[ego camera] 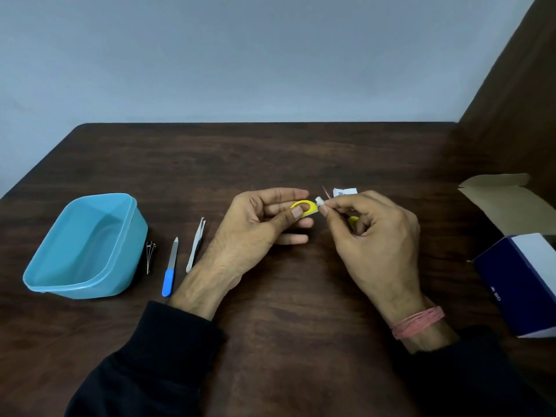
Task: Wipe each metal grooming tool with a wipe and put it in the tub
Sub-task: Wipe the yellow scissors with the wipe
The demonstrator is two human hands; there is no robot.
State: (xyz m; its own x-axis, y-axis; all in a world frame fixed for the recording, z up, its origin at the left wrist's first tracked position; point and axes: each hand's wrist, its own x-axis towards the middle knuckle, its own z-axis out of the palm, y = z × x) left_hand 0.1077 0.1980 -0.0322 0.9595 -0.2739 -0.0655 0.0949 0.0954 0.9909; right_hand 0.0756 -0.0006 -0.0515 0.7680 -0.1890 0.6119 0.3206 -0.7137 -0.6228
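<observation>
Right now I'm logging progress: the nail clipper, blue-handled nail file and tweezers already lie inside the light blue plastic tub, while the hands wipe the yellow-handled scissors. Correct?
Not quite. The head view shows the small metal nail clipper, blue-handled nail file and silver tweezers lying on the dark wooden table, beside the light blue plastic tub, not inside it. The rest stands.

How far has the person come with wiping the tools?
Nothing is done yet: the blue tub is empty. In hand: left hand holds yellow-handled scissors; right hand pinches a wipe. Left: nail clipper, nail file, tweezers.
</observation>
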